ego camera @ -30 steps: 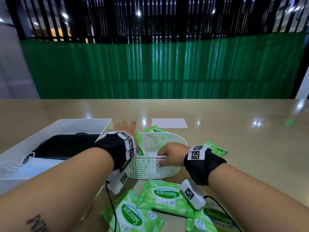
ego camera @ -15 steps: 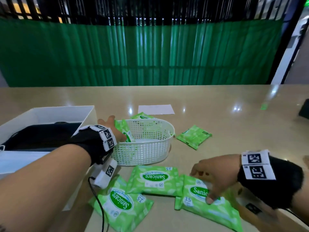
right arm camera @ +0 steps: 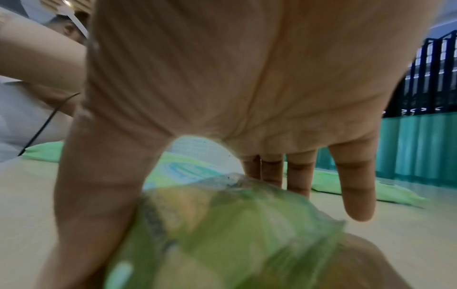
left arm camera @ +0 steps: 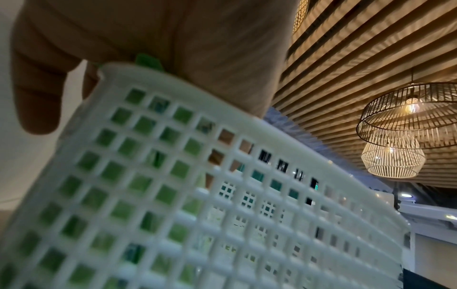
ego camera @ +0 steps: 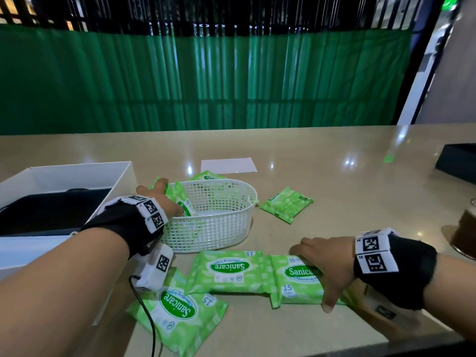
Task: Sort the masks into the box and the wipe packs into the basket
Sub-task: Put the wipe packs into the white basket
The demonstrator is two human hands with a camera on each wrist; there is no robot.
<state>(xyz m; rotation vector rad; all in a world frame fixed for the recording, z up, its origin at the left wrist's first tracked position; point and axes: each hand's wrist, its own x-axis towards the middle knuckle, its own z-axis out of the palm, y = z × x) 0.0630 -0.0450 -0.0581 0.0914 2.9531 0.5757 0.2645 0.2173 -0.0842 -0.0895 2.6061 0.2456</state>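
The right hand [ego camera: 327,269] is clamped down over the near-right green Sanicare wipe pack [ego camera: 296,279], thumb on its near edge and fingers [right arm camera: 272,172] on the far edge, so the pack sits right under the palm on the beige glossy table [ego camera: 334,176]. The left hand [ego camera: 164,199] is at the left end of the white plastic mesh basket [ego camera: 219,228], holding a green wipe pack [ego camera: 181,199] upright inside the rim.

Count: six wipe packs in view, one gripped, one in the basket, two more flat on the near side [ego camera: 226,271] [ego camera: 177,315], one loose to the right of the basket [ego camera: 287,203], one peeking out behind it [ego camera: 206,175]. One white cardboard box [ego camera: 64,173] sits far left, with something dark inside.
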